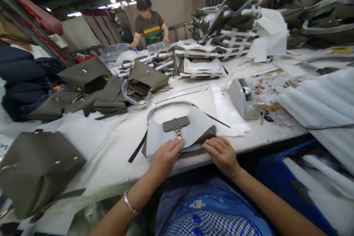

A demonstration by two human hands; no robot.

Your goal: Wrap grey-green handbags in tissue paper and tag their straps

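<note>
In front of me on the worktable lies an olive-grey handbag [208,135], partly covered by a white wrapping sheet [158,137]. Its short flap tab [176,123] with a gold clasp lies on top of the sheet. My left hand [167,155] is closed at the near edge, fingertips touching the bottom of the clasp. At the near right corner, my right hand [223,156] has its fingers curled onto the bag's edge. A plastic-wrapped handle [171,104] arches behind the bag. Both thumbs are mostly hidden.
More olive bags [110,94] lie at the left, one bag [41,166] close by. A grey tape dispenser [240,97] stands right, near white foam sheets [323,96]. Wrapped bags [201,68] are piled at the back, where a co-worker [151,25] stands. A blue bin [279,177] is below right.
</note>
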